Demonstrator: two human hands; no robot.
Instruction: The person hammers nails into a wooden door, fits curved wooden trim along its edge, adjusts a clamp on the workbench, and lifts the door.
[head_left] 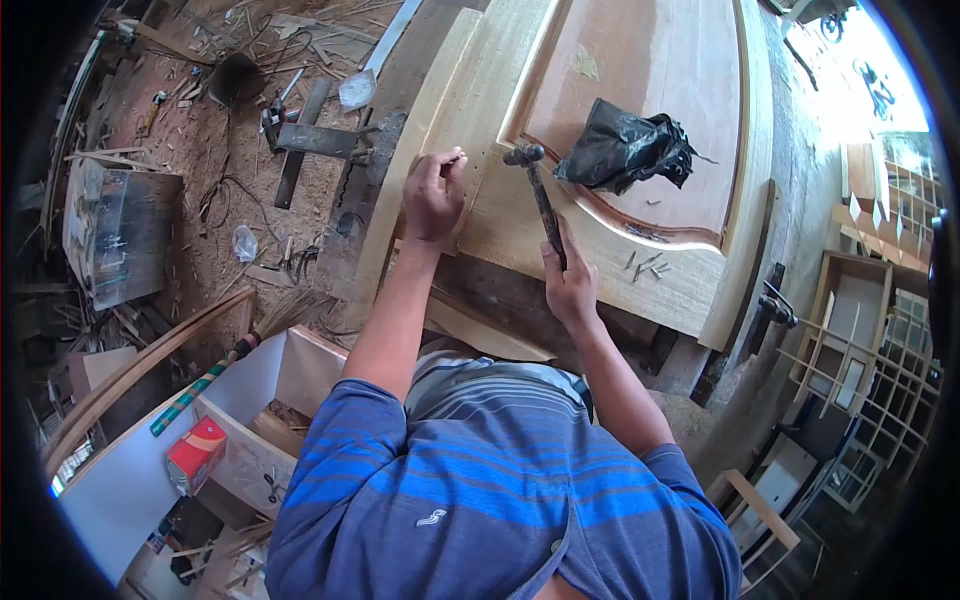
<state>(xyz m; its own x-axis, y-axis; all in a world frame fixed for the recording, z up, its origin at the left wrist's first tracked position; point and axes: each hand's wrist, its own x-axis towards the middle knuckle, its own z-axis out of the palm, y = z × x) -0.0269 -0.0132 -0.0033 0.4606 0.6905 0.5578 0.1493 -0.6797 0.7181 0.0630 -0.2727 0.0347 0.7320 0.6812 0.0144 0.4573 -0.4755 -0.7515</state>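
My right hand [572, 282] is wrapped round the handle of a hammer [545, 205], whose dark head points away from me over the wooden panel [500, 215]. My left hand [436, 190] is closed in a pinch above the panel's left edge strip; what lies between its fingertips is too small to make out. A crumpled black plastic bag [625, 150] rests on the panel, right of the hammer head. Several nails [648, 267] lie loose near the panel's close right corner, and more small dark pieces sit in the curved groove.
A metal clamp [320, 140] stands left of the panel, another clamp [778, 305] at its right. Wood scraps and cables cover the floor at left. A white-sided box [250, 378] with a red tin [197, 452] is at lower left; wooden lattice frames [870, 370] stand at right.
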